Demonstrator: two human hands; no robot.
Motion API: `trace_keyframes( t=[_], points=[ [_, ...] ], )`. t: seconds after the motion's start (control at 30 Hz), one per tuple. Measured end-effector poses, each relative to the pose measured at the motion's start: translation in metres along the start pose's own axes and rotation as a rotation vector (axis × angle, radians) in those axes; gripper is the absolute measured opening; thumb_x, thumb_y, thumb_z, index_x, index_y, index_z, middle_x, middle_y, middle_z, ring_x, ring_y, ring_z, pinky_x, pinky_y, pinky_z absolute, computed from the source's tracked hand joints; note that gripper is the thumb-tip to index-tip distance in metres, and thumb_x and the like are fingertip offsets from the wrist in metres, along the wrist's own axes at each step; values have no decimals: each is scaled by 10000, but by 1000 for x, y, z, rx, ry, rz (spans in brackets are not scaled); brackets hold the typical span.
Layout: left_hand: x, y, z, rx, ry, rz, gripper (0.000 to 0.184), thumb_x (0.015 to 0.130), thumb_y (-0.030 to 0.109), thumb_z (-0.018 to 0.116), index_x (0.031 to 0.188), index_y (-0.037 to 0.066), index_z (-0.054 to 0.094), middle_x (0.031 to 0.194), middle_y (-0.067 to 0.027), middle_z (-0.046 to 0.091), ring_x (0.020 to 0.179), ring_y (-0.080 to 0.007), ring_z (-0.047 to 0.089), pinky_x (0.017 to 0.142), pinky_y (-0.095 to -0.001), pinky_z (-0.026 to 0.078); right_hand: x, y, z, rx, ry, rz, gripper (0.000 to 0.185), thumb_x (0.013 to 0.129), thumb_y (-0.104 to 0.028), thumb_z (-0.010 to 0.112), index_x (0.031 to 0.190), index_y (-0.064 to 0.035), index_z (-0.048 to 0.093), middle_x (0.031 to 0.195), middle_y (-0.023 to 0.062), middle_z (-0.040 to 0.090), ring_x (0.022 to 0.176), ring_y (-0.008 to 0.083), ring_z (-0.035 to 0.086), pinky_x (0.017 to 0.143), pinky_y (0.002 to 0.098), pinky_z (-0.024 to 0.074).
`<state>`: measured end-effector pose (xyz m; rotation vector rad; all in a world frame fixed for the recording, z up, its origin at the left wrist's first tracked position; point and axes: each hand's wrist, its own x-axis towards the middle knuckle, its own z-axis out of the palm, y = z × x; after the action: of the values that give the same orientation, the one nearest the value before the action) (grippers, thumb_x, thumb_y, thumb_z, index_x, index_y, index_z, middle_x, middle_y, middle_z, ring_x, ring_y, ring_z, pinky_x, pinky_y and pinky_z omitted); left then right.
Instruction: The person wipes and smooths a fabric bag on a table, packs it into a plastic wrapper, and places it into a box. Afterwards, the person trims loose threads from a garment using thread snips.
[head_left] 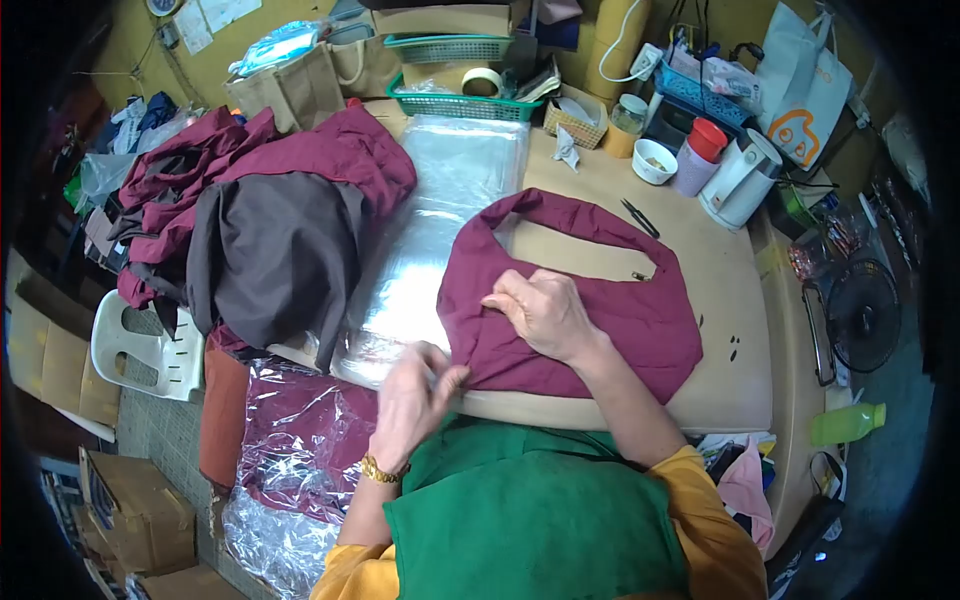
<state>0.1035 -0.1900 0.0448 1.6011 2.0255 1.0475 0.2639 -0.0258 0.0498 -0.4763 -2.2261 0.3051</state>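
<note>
Maroon bag (pixel 630 315), counter (pixel 735 300) front edge: likely light, limp; lift by strap (pixel 585 212). Right hand (pixel 540 308) closed, resting on it; left hand (pixel 412 392) at corner, grip unclear.

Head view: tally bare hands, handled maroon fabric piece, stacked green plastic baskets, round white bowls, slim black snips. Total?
Bare hands (left, right): 2
Maroon fabric piece: 1
Green plastic baskets: 2
Round white bowl: 1
Slim black snips: 1
Total: 7
</note>
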Motion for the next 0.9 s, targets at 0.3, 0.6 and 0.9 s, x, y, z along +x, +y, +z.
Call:
trace_keyframes(
  t=[0.3, 0.6, 0.9],
  points=[
    [49, -17, 50, -225, 316, 136, 120, 950, 124, 635, 885, 24, 621, 762, -132, 638, 733, -280, 619, 708, -382, 489, -23, -34, -28, -299, 38, 62, 477, 780, -428, 780, 1066, -81, 619, 776, 82, 663, 678, 272, 652, 777, 411, 483],
    [52, 12, 48, -9, 297, 127, 170, 923, 102, 647, 1079, 50, 606, 1029, -152, 665, 999, -313, 643, 881, -431, 486, -88, 21, -128, -729, 98, 469, 521, 799, -389, 763, 1184, -84, 590, 1065, 96, 635, 1069, 289, 583, 1001, 471, 351],
    [63, -48, 19, 366, 436, 361, 597, 860, 257, 712, 1378, 46, 503, 1479, -186, 442, 1371, -354, 413, 1135, -557, 245, -133, 42, -147, -644, 152, 572, 612, 736, -295, 809, 1249, -65, 569, 1320, 168, 546, 1239, 338, 501, 1044, 570, 315]
  ],
)
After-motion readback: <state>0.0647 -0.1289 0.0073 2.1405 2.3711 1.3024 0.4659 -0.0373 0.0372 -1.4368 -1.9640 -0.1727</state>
